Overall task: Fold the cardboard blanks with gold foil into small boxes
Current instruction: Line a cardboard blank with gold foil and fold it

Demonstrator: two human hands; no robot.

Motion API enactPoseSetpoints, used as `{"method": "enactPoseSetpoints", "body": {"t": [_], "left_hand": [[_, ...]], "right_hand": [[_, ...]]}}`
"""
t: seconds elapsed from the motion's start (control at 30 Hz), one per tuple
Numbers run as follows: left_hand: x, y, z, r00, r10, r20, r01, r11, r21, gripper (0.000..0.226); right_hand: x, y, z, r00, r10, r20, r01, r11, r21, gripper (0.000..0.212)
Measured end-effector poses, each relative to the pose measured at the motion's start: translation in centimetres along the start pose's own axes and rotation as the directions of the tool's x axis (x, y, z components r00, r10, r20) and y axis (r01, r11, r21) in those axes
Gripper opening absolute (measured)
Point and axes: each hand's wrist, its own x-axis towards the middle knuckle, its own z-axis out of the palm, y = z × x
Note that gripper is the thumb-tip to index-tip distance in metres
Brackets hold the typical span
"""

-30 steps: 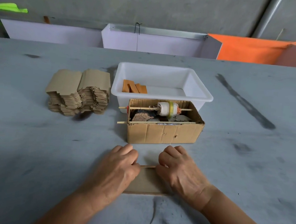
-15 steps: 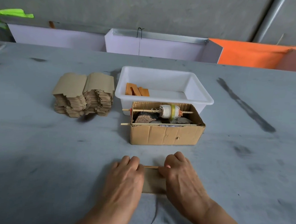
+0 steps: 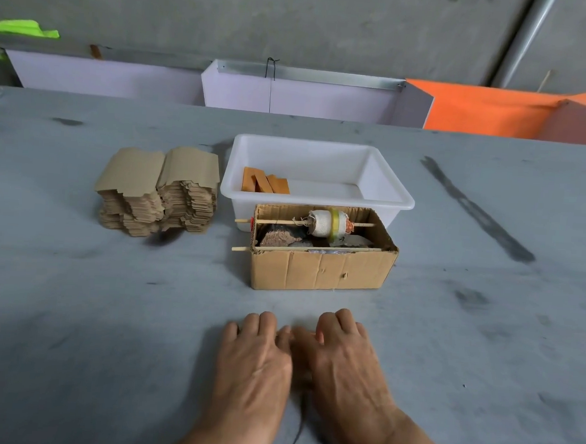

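Observation:
My left hand (image 3: 253, 363) and my right hand (image 3: 341, 357) lie palm down side by side near the front of the grey table (image 3: 73, 311), fingers pointing away from me. They press flat on a cardboard blank that is almost wholly hidden beneath them. A stack of brown cardboard blanks (image 3: 158, 193) stands at the left. Folded orange pieces (image 3: 264, 184) lie in the white plastic tub (image 3: 385, 201) behind.
An open cardboard box (image 3: 321, 270) sits in front of the tub, with two wooden sticks across it and a spool of thread (image 3: 327, 223) on one. White (image 3: 302, 95) and orange (image 3: 480, 109) panels line the table's far edge. Dark smears mark the right side.
My hands slid together over the blank until it is nearly covered; they went from curled at its far edge to flat. The view shifted slightly.

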Motion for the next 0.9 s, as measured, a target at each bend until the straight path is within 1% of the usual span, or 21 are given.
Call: {"method": "enactPoseSetpoints", "body": {"t": [0.03, 0.13, 0.23, 0.3, 0.37, 0.43, 0.5, 0.6, 0.67, 0.7, 0.77, 0.83, 0.87, 0.9], "left_hand": [[0.0, 0.0, 0.0, 1.0, -0.003, 0.002, 0.003, 1.0, -0.011, 0.014], [-0.1, -0.3, 0.2, 0.999, -0.029, 0.023, 0.031, 0.997, -0.07, 0.026], [-0.5, -0.8, 0.1, 0.998, -0.064, 0.003, 0.064, 0.991, -0.118, 0.028], [-0.7, -1.2, 0.1, 0.995, -0.1, -0.025, 0.096, 0.988, -0.118, 0.036], [-0.8, -1.6, 0.0, 0.993, -0.113, -0.017, 0.111, 0.986, -0.121, 0.045], [-0.9, -1.8, -0.2, 0.995, -0.102, 0.021, 0.104, 0.987, -0.121, 0.049], [-1.0, -2.3, -0.4, 0.993, -0.113, 0.046, 0.118, 0.984, -0.134, 0.05], [-1.2, -2.9, -0.4, 0.988, -0.133, 0.074, 0.143, 0.977, -0.158, 0.054], [-1.2, -3.2, -0.7, 0.969, -0.147, 0.197, 0.183, 0.968, -0.175, 0.057], [-1.3, -3.4, -0.2, 0.966, -0.149, 0.212, 0.186, 0.967, -0.171, 0.058], [-1.7, -3.7, 0.1, 0.974, -0.173, 0.146, 0.2, 0.959, -0.199, 0.062], [-1.3, -3.7, -0.2, 0.963, -0.209, 0.168, 0.25, 0.926, -0.282, 0.055], [-1.5, -4.0, -0.1, 0.965, -0.214, 0.151, 0.253, 0.912, -0.324, 0.051], [-1.7, -4.2, 0.1, 0.969, -0.213, 0.123, 0.241, 0.918, -0.315, 0.053]], "right_hand": [[0.1, -0.1, 0.0, 1.0, 0.005, 0.017, -0.005, 1.0, -0.004, 0.036], [0.2, 0.0, -0.1, 0.999, 0.026, 0.046, -0.025, 1.0, -0.016, 0.04], [-0.1, 0.1, 0.0, 0.998, 0.052, 0.03, -0.051, 0.999, -0.008, 0.035], [-0.3, 0.2, 0.2, 0.998, 0.069, 0.013, -0.069, 0.997, -0.018, 0.035], [-0.4, 0.3, 0.5, 0.997, 0.08, -0.006, -0.08, 0.997, -0.013, 0.038], [-0.3, 0.6, 0.6, 0.995, 0.094, -0.034, -0.095, 0.995, -0.011, 0.04], [-0.4, 1.0, 0.6, 0.99, 0.12, -0.067, -0.121, 0.993, -0.004, 0.034], [-0.6, 1.5, 0.8, 0.984, 0.148, -0.1, -0.148, 0.989, 0.012, 0.038], [-0.8, 1.8, 1.0, 0.979, 0.165, -0.124, -0.163, 0.986, 0.024, 0.039], [-0.8, 2.0, 1.1, 0.976, 0.171, -0.138, -0.168, 0.985, 0.031, 0.039], [-0.9, 2.3, 1.2, 0.97, 0.184, -0.161, -0.178, 0.983, 0.054, 0.039], [-1.1, 2.6, 1.3, 0.964, 0.206, -0.169, -0.197, 0.978, 0.068, 0.039], [-1.2, 2.8, 1.3, 0.962, 0.22, -0.162, -0.211, 0.975, 0.073, 0.041], [-1.4, 2.8, 1.3, 0.961, 0.231, -0.152, -0.22, 0.972, 0.085, 0.043]]}}
